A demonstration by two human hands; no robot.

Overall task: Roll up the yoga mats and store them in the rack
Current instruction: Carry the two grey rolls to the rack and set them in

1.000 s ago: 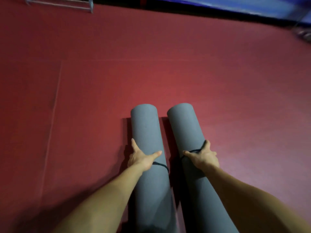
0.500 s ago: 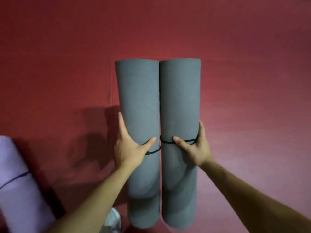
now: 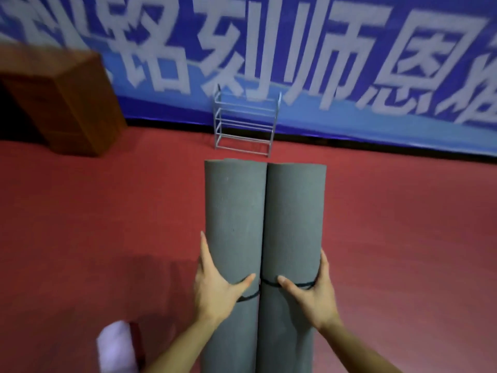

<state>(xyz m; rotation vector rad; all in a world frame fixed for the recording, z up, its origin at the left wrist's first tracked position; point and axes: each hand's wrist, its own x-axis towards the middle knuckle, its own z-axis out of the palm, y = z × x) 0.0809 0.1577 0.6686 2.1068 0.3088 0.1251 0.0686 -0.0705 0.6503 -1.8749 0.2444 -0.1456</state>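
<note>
Your left hand (image 3: 215,289) clasps the left mat (image 3: 232,211), your right hand (image 3: 313,294) the right mat (image 3: 294,211): touching grey foam rolls, bottoms cut off, wire rack (image 3: 244,125) well beyond. Blurred pale roll (image 3: 115,345), perhaps another mat.

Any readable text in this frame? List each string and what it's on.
"铭刻师恩": large white characters on the blue banner along the far wall, motion-blurred but legible.
Partial characters at the banner's left and right edges: cut off by the frame, not readable.
No text seen on the left gray mat, right gray mat, metal rack or wooden cabinet.
</note>
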